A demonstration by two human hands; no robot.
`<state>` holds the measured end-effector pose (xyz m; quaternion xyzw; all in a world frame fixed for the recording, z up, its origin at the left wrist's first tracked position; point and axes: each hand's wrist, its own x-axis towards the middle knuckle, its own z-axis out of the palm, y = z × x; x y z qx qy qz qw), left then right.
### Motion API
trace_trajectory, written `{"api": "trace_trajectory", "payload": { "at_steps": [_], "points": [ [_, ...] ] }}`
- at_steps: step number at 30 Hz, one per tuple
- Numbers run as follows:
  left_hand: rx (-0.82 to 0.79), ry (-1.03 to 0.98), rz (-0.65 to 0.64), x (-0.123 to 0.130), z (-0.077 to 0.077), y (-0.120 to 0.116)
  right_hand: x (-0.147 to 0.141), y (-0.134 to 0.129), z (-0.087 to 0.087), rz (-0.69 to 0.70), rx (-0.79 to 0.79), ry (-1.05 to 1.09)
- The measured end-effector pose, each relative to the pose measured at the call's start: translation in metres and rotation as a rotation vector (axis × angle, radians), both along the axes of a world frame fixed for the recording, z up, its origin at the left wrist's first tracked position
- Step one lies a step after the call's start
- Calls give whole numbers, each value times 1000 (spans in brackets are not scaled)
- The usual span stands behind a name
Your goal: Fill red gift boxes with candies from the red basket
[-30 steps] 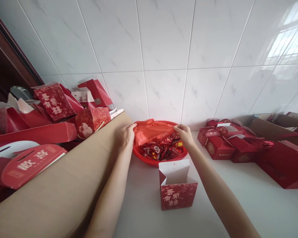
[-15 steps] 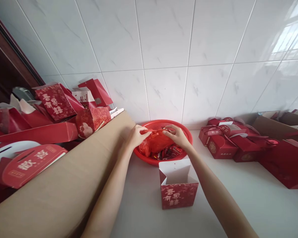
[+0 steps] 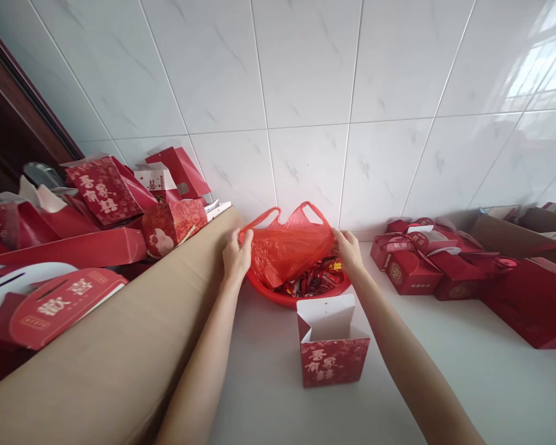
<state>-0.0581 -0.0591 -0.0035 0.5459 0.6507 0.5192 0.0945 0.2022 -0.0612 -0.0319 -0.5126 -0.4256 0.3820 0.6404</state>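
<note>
A thin red plastic bag [image 3: 290,250] with two loop handles is spread wide between my hands, over a red basket [image 3: 282,301]. My left hand [image 3: 237,254] is closed on the bag's left edge. At the opposite edge, my right hand [image 3: 349,250] pinches the plastic. Small wrapped sweets [image 3: 317,278] in red and dark wrappers show in the basket below the bag. Just in front stands an upright red gift box [image 3: 334,363] with white characters, its top open and its inside white.
To my left, a big cardboard carton [image 3: 115,321] holds several red gift boxes [image 3: 104,191]. On the right, several closed red boxes [image 3: 414,272] sit on the white surface beside another carton [image 3: 505,238]. A tiled wall [image 3: 306,173] rises behind the basket.
My hands have moved apart, left and right. The bag, bunched between my fingers before, is now stretched open with its handles standing up, and more sweets show.
</note>
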Motion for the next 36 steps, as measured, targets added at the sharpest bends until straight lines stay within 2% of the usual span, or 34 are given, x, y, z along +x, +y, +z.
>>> {"api": "trace_trajectory", "payload": {
  "at_steps": [2,4,6,8,9,12,15,18,21,23,26,29,36],
  "points": [
    [129,79,45,4,0,-13,-1,-4,2,49,-1,-7],
    [206,222,11,9,0,-29,0,-10,4,113,-2,-40],
    [85,400,-160,13,0,-42,2,-17,7,200,-1,-96],
    [-172,561,-345,19,0,-48,5,-21,8,325,9,-172],
    [-289,632,-386,22,-1,-49,5,-23,7,393,15,-216],
    [-450,782,-341,34,-5,-40,1,-22,2,515,18,-352],
    [-460,822,-324,43,-10,-27,-8,-15,-3,466,20,-437],
    [-440,802,-371,40,-5,-21,-16,-8,-2,371,41,-445],
    [-385,733,-382,26,12,-22,-17,-1,7,317,47,-393],
    [-266,570,-396,15,30,-23,-14,3,16,290,39,-326],
    [0,283,-401,5,58,-23,-7,7,32,252,5,-219],
    [175,152,-387,6,81,-23,2,5,48,232,-6,-153],
    [367,-37,-363,19,109,-14,14,-5,85,248,75,-41]
  ]
}}
